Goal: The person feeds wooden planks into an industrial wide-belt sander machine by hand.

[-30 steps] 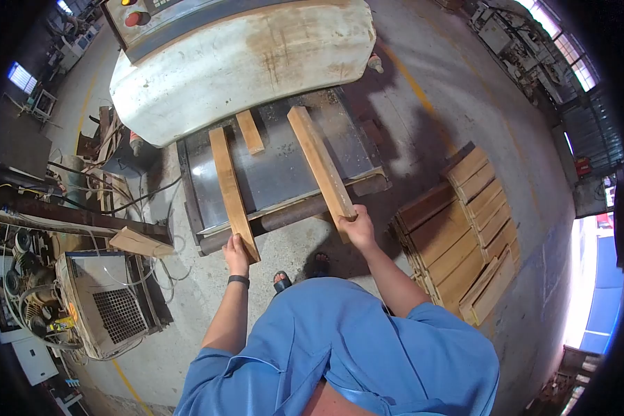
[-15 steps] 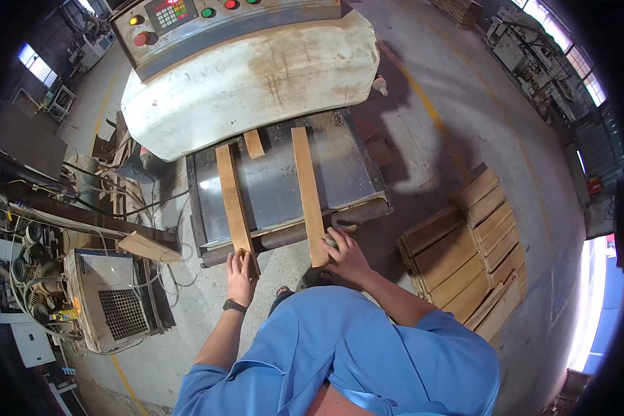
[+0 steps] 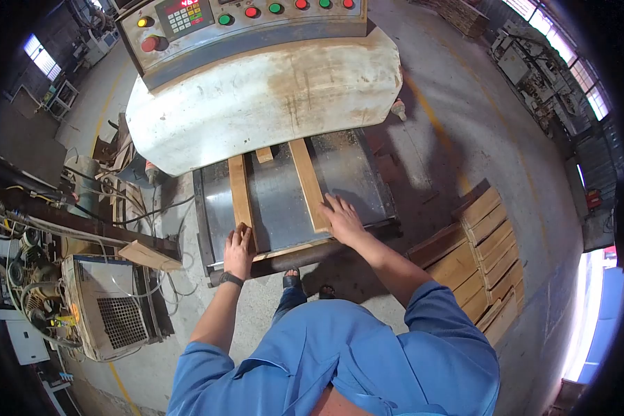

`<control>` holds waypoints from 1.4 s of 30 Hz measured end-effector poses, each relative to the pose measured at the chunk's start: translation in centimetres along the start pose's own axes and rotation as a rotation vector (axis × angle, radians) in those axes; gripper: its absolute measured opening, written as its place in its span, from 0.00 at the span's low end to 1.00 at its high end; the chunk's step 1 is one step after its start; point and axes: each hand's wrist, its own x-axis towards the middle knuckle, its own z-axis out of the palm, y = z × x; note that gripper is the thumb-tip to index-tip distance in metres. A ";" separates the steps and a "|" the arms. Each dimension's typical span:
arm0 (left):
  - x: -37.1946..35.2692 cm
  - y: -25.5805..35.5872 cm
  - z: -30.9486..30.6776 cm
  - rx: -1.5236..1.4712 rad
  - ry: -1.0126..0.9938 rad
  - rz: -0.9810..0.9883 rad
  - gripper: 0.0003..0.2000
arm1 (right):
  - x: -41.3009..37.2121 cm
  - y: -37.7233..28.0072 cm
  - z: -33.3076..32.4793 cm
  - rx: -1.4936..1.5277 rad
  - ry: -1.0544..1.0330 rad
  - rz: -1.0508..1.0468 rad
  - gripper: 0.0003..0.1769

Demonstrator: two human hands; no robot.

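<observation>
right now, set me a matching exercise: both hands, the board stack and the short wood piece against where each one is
Things:
1. left hand
2. right hand
3. stack of pale wooden boards
4. short wooden offcut

Places:
A. on the grey concrete floor, off to the right
B. on the near end of the right long wooden plank
C. between the two planks, at the edge of the white machine hood
D. on the near end of the left long wooden plank

Pairs: 1-D, 2-B, 3-A, 4-C
</observation>
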 end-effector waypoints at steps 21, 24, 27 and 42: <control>11.8 -4.9 -0.3 0.047 -0.115 -0.019 0.40 | 20.4 1.0 -0.7 0.000 0.084 0.319 0.36; 12.9 -5.5 -0.4 0.038 -0.137 -0.024 0.40 | 20.5 0.8 1.0 0.009 0.280 0.440 0.41; 14.0 -5.8 -0.5 0.046 -0.149 -0.030 0.40 | 21.0 3.6 7.5 0.810 0.680 0.618 0.39; 18.6 -7.9 1.6 0.020 0.011 0.035 0.39 | 13.2 -0.4 2.8 1.636 0.533 0.557 0.25</control>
